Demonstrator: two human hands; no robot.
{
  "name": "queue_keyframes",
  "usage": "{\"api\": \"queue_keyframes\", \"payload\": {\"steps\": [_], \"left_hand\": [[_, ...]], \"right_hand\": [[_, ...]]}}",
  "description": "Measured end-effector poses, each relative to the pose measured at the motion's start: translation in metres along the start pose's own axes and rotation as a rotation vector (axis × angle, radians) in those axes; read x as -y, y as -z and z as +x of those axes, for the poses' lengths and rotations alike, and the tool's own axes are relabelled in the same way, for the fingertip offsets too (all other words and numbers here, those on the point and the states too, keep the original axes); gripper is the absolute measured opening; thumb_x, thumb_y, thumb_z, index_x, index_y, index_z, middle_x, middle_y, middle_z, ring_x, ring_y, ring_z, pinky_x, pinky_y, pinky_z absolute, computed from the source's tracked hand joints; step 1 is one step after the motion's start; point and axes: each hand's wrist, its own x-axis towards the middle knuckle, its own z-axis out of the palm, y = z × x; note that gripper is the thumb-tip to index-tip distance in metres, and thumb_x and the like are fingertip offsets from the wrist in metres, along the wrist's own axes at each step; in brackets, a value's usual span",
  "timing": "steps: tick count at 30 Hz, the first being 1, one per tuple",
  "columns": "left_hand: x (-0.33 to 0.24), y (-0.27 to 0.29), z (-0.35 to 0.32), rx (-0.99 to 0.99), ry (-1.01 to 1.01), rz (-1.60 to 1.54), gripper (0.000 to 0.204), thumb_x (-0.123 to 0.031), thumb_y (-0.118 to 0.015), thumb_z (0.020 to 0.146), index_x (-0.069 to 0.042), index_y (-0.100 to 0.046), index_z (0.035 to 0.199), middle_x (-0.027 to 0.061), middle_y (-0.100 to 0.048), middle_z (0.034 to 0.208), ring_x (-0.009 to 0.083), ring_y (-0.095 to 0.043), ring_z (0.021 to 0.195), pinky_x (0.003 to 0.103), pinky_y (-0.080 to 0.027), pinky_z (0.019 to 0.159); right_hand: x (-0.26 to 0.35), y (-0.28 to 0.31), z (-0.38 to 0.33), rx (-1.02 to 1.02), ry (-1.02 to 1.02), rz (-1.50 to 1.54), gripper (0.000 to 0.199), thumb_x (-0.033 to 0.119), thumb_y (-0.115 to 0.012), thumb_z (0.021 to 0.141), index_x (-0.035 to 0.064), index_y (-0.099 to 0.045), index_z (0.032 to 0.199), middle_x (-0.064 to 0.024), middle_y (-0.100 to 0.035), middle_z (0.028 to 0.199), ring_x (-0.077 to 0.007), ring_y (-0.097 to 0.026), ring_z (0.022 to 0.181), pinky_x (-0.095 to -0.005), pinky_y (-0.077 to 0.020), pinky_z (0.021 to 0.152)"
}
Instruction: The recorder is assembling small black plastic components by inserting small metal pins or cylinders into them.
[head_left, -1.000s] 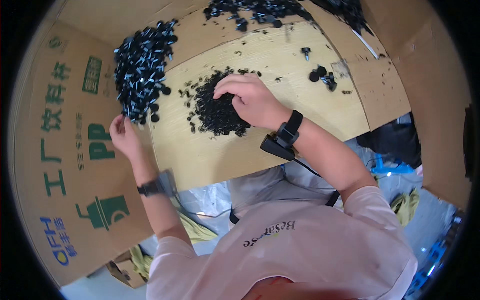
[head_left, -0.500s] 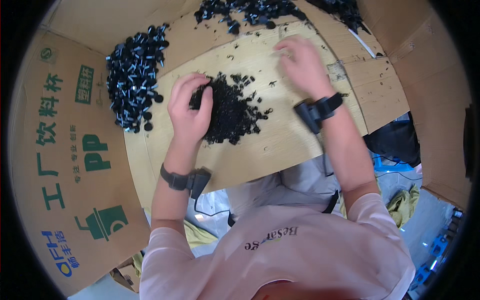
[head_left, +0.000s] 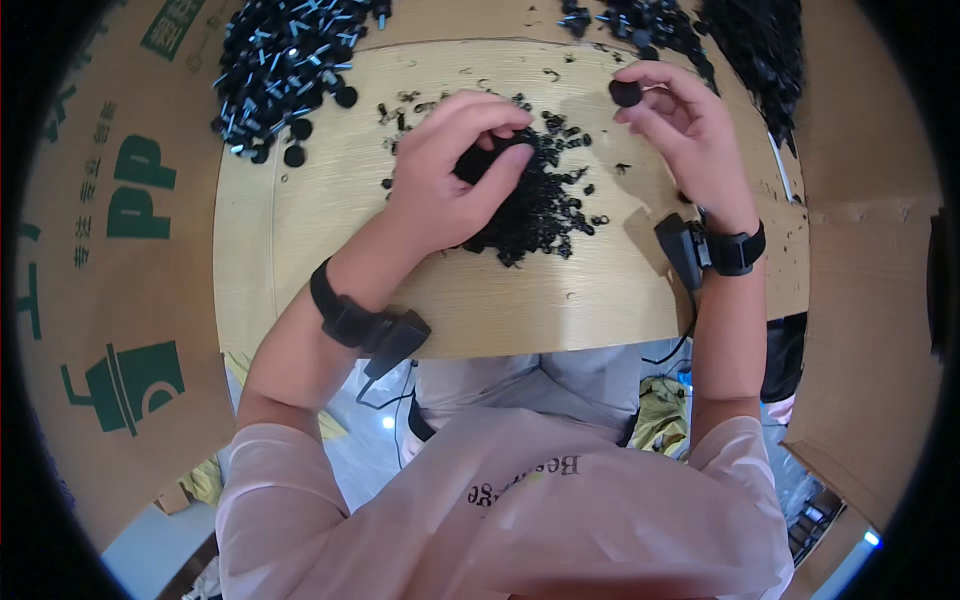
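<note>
In my right hand [head_left: 690, 125] a round black knob [head_left: 625, 93] is pinched between thumb and fingertips, raised over the right side of the board. My left hand [head_left: 455, 170] curls over the left part of a heap of small black clip-like parts [head_left: 540, 195], its thumb and fingers bent toward each other. Whether it grips some of these parts is hard to make out against the dark heap. Black straps with small boxes and cables sit on both wrists.
Black knobs with silvery bolts [head_left: 290, 70] are heaped at the far left. Further black parts [head_left: 650, 25] lie at the back right, beside a dark pile [head_left: 760, 60]. Cardboard walls [head_left: 150, 250] flank the pale wooden board [head_left: 500, 315]. Scattered clips surround the heap.
A black knob now shows in my right fingertips, where none was visible before. The right hand has drawn back from the far parts. The whole view has shifted, and my left hand stays at the heap.
</note>
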Motion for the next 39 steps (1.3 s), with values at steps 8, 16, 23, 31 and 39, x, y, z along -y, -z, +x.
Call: {"api": "queue_keyframes", "payload": {"steps": [8,16,23,31,39], "left_hand": [[0.007,0.0,0.002,-0.067,0.203,-0.033,0.031,-0.009,-0.072,0.084,-0.001,-0.063,0.113,0.0015,-0.066,0.088,0.0082,-0.058,0.081,0.023,-0.045,0.075],[0.013,0.0,0.0,-0.042,0.197,-0.037,0.032,-0.006,-0.072,0.084,-0.001,-0.064,0.114,0.0021,-0.066,0.091,0.0089,-0.058,0.085,0.024,-0.046,0.078],[0.017,-0.003,0.0,-0.107,0.201,-0.212,0.03,-0.002,-0.072,0.079,-0.003,-0.066,0.108,0.0062,-0.065,0.087,0.012,-0.06,0.08,0.025,-0.049,0.074],[0.015,-0.002,0.001,0.007,0.154,-0.35,0.031,0.017,-0.058,0.085,0.003,-0.055,0.113,0.0175,-0.056,0.122,0.0222,-0.06,0.111,0.032,-0.053,0.092],[0.014,-0.004,0.001,-0.004,0.169,-0.431,0.036,0.017,-0.056,0.085,0.002,-0.051,0.118,0.0187,-0.056,0.123,0.0258,-0.057,0.117,0.037,-0.052,0.097]], "right_hand": [[0.002,-0.075,0.01,-0.005,0.184,0.354,0.033,-0.008,-0.065,0.082,-0.0003,-0.062,0.114,-0.0035,-0.059,0.1,-0.0111,-0.057,0.094,-0.0253,-0.0477,0.085],[-0.008,-0.082,0.002,-0.036,0.206,0.395,0.034,-0.008,-0.065,0.083,-0.0018,-0.06,0.116,-0.006,-0.06,0.106,-0.0122,-0.058,0.097,-0.0268,-0.0477,0.088],[-0.006,-0.08,-0.001,-0.059,0.011,0.456,0.027,0.001,-0.068,0.087,-0.0003,-0.062,0.114,-0.0037,-0.064,0.103,-0.0093,-0.06,0.092,-0.0242,-0.0489,0.084],[-0.006,-0.081,-0.003,-0.075,-0.043,0.419,0.022,0.003,-0.069,0.087,0.0007,-0.065,0.108,-0.0013,-0.067,0.094,-0.0068,-0.061,0.086,-0.0216,-0.0492,0.08],[-0.007,-0.08,-0.004,-0.061,-0.087,0.403,0.021,0.001,-0.067,0.087,-0.0001,-0.065,0.108,-0.0038,-0.069,0.095,-0.008,-0.064,0.087,-0.0219,-0.0509,0.079]]}}
